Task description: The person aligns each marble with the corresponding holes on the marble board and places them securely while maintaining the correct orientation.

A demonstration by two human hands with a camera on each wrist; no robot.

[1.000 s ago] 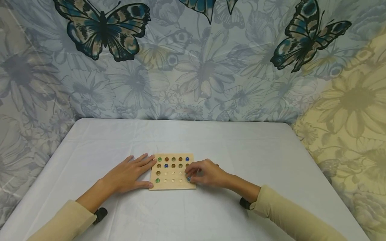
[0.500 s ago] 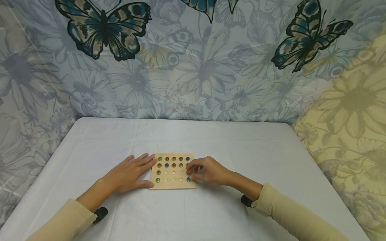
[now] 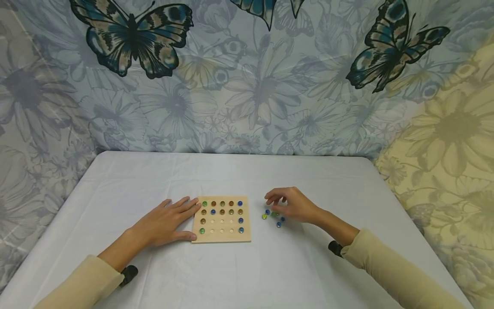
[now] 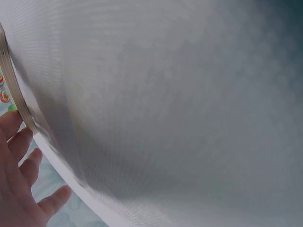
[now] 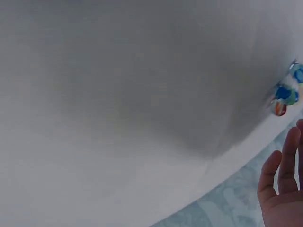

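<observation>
A pale wooden board [image 3: 221, 237] with rows of round hollows lies on the table, green, amber and blue marbles filling many of them. Two blue marbles [image 3: 241, 220] sit at the right end of its lower rows; hollows in the middle there are bare. My left hand [image 3: 164, 224] rests flat at the board's left side, fingertips and thumb on its edge. To the right, my right hand [image 3: 295, 207] hovers by several loose marbles [image 3: 278, 224], blue and yellow-green, fingers loosely bent with nothing seen between them. In the right wrist view the marbles [image 5: 285, 94] lie beyond the fingertips.
A white cloth [image 3: 185, 274] covers the table. Behind it hangs a floral backdrop [image 3: 266, 90] with printed butterflies, and more patterned fabric [image 3: 455, 128] closes in the right side. Dark wrist cameras [image 3: 128, 276] sit at both cuffs.
My right hand has left the board's right edge and moved right and back to the loose marbles, uncovering them and the blue marbles in the board's right column. The left hand stays put.
</observation>
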